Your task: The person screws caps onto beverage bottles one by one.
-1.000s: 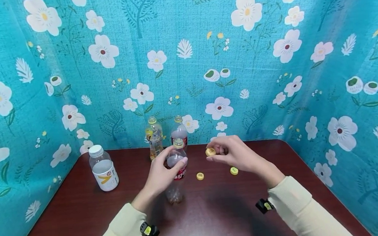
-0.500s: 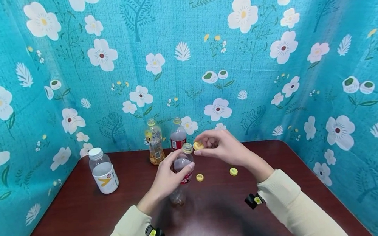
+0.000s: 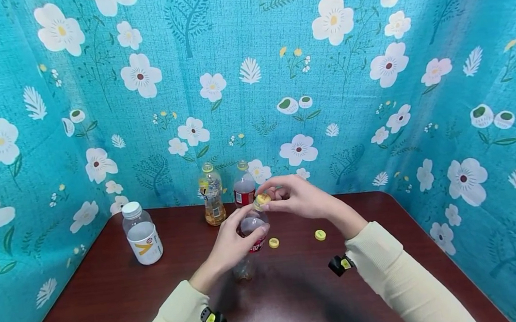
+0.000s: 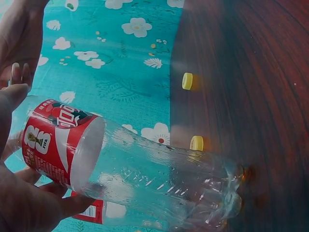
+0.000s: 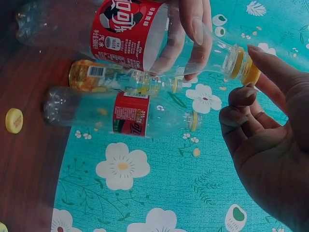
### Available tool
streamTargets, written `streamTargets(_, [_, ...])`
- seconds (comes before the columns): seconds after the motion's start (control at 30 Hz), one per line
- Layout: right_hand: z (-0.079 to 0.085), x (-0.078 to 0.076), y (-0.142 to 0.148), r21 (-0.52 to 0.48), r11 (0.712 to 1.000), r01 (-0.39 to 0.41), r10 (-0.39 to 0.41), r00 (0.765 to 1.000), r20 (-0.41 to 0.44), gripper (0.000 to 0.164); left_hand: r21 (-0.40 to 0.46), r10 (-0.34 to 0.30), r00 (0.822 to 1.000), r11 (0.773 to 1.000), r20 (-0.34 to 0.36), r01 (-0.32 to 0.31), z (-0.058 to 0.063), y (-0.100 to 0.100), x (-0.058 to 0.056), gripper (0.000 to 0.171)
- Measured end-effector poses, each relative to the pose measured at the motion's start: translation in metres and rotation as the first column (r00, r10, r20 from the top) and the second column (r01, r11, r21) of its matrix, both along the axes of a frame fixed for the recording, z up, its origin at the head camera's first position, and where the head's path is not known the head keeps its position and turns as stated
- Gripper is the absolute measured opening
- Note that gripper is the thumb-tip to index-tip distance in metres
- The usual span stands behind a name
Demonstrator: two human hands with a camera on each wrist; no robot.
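Observation:
In the head view my left hand [image 3: 231,246] grips a clear plastic bottle [image 3: 250,226] round its upper part. The bottle has a red label and leans a little to the right; whether its base touches the table I cannot tell. My right hand [image 3: 296,199] pinches a yellow bottle cap [image 3: 262,198] between thumb and finger at the bottle's mouth. In the right wrist view that cap [image 5: 251,73] sits against the mouth, beyond the yellow ring on the neck. How far it is screwed on is not visible.
Behind stand an uncapped red-label bottle [image 3: 244,185] and an uncapped bottle of amber liquid [image 3: 213,196]. A white-capped jar [image 3: 143,234] is at left. Two yellow caps, one nearer [image 3: 273,243] and one farther right [image 3: 320,235], lie on the dark table [image 3: 89,301]. Floral cloth surrounds it.
My right hand has moved left with the cap, from apart to the bottle's mouth. My left hand has brought the bottle slightly right and tilted it toward the cap.

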State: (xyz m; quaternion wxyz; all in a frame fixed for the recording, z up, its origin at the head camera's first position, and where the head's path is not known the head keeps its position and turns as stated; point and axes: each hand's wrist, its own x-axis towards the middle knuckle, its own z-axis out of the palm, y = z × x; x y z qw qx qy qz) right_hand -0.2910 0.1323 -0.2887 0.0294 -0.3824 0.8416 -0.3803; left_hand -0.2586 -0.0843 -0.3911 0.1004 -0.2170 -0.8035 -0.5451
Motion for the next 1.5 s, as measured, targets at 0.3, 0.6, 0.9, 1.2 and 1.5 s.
streamTargets(0.3, [0.002, -0.004, -0.001, 0.003, 0.999, -0.047, 0.047, 0.999, 0.012, 0.031, 0.007, -0.013, 1.000, 1.000, 0.022, 0.013, 0.000, -0.001, -0.001, 0.053])
streamTargets(0.6, [0.006, -0.008, -0.002, 0.040, 0.995, -0.088, 0.089, 0.996, -0.020, 0.028, 0.002, -0.014, 0.999, 1.000, 0.029, 0.014, 0.000, -0.001, -0.001, 0.053])
streamTargets(0.9, [0.004, -0.008, 0.002, 0.049, 0.995, -0.091, 0.087, 0.993, 0.079, 0.040, -0.001, -0.021, 0.999, 1.000, 0.044, 0.021, -0.001, -0.001, -0.001, 0.053])
streamTargets(1.2, [0.010, -0.007, 0.011, 0.133, 0.989, -0.064, 0.065, 0.998, -0.001, 0.048, -0.012, -0.026, 0.999, 1.000, 0.037, 0.026, -0.001, 0.001, 0.000, 0.054])
streamTargets(1.5, [0.015, -0.004, 0.004, 0.175, 0.982, -0.077, 0.102, 0.985, -0.137, 0.026, -0.022, -0.029, 0.999, 0.999, 0.041, 0.030, 0.000, 0.002, 0.000, 0.056])
